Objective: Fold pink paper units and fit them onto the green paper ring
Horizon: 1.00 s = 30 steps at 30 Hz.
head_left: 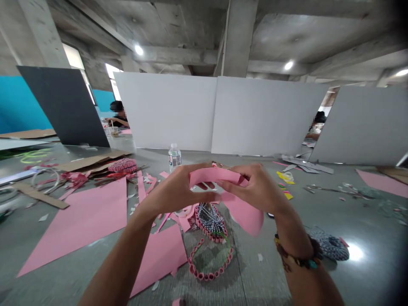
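My left hand (178, 189) and my right hand (256, 189) both pinch a strip of pink paper (212, 175), bending it between them above the floor. A wider pink paper piece (245, 214) hangs below my right hand, and it may be part of the same sheet. Under my hands lies a black-and-white rolled-paper form (209, 221) edged in pink. Closer to me sits an oval ring of pink paper coils (210, 265). Large cut pink sheets (78, 225) lie to the left, and another (161, 259) lies under my left forearm.
A plastic water bottle (174, 157) stands beyond my hands. Cardboard pieces (92, 163) and a pink woven form (123, 165) lie at left. A grey coiled form (331, 248) sits at right. White partition boards (165, 110) stand behind, with a seated person (117, 114) beyond.
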Tool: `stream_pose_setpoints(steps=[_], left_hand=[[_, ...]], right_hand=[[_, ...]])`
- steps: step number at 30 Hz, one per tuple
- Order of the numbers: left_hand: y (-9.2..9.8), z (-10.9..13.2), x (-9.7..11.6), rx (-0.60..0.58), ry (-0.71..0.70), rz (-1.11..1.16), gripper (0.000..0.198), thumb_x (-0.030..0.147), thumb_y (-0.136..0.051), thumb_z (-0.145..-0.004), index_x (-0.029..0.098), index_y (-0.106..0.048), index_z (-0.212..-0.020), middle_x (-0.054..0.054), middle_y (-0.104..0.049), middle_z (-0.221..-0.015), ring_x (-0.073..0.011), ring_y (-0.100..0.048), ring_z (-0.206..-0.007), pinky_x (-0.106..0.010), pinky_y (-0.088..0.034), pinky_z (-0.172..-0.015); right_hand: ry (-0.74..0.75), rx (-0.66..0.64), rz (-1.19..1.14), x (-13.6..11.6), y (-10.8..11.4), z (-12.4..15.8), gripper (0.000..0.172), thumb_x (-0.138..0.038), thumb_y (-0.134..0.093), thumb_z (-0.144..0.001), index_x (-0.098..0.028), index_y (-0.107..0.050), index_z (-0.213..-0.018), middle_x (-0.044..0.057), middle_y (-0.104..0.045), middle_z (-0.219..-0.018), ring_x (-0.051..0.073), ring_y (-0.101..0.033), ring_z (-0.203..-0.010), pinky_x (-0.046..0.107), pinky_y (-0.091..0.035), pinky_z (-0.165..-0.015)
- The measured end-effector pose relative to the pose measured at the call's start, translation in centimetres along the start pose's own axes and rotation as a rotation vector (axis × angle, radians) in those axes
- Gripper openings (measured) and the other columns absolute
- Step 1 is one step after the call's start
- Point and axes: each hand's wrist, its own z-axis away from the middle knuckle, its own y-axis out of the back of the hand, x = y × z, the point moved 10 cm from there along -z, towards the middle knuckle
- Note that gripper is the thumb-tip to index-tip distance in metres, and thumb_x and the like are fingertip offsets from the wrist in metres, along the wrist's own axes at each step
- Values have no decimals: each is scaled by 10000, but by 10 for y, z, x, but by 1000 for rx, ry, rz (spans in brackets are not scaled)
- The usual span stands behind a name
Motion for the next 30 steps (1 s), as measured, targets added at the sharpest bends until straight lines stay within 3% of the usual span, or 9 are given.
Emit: stream_pose_setpoints(steps=[4, 8, 13, 16, 18, 20, 24, 27, 30], left_hand=[[14, 0, -11, 168, 88, -130, 151, 350, -657, -837, 212, -712, -809, 33, -614, -625, -93, -494, -559, -198, -351, -450], [14, 0, -21, 147, 132, -164, 168, 361, -668, -815, 217, -701, -736, 46, -557, -568, -81, -427, -526, -186, -309, -421], [23, 0, -38, 129, 199, -78, 209, 382, -716, -776, 186, -686, -712, 22, -597, -585, -86, -473, -523, -178, -332, -413], [29, 0, -42, 136, 201, -18, 182, 352, -724, -776, 173, -695, -760, -5, -664, -645, -100, -552, -573, -174, -395, -458], [30, -1, -41, 143, 189, 17, 166, 332, -728, -776, 176, -706, -827, -11, -687, -678, -105, -583, -602, -171, -426, -487], [28, -3, -40, 146, 180, 45, 166, 307, -730, -771, 182, -708, -878, -8, -692, -688, -107, -594, -612, -167, -436, -492], [20, -4, -37, 115, 181, 54, 164, 305, -705, -799, 200, -704, -925, -3, -698, -692, -124, -611, -636, -171, -426, -471], [19, -3, -30, 122, 136, -49, 308, 353, -696, -824, 261, -659, -1115, 18, -709, -742, -126, -610, -622, -196, -437, -479], [24, -1, -6, 207, -52, -232, 440, 352, -732, -813, 321, -590, -1228, 14, -698, -1057, -156, -650, -856, -263, -526, -714]], right_hand=[[11, -21, 73, -5, -7, -1, 199, -169, -545, -796, -168, -534, -597, -48, -441, -556, 90, -341, -549, 237, -272, -517], [-3, -3, 168, -3, -12, -3, 254, -178, -565, -744, -163, -433, -528, -51, -443, -497, 93, -300, -533, 257, -236, -502], [-55, 19, 139, 14, -4, -5, 172, -175, -608, -752, -176, -611, -580, -15, -637, -581, 109, -496, -545, 262, -352, -549], [-41, 45, -41, 22, 7, -5, 118, -176, -642, -793, -209, -741, -848, 9, -742, -818, 154, -658, -744, 273, -470, -723], [-11, 8, -183, 22, 8, -5, 356, -219, -696, -807, -253, -681, -1162, 10, -747, -939, 173, -677, -885, 284, -499, -812], [20, -31, -263, 21, 6, -4, 538, -244, -738, -799, -294, -582, -1313, 8, -734, -1026, 176, -667, -967, 290, -510, -856], [35, 23, -285, 25, 6, -6, 333, -234, -721, -822, -286, -702, -1151, 16, -730, -1064, 169, -685, -924, 292, -527, -861], [11, 62, -319, 31, 7, -9, 228, -270, -719, -828, -259, -748, -1054, 28, -746, -1005, 166, -698, -845, 278, -554, -789], [-24, 82, -339, 34, 8, -10, 257, -292, -733, -814, -255, -747, -1068, 35, -756, -946, 168, -702, -801, 269, -564, -729]])
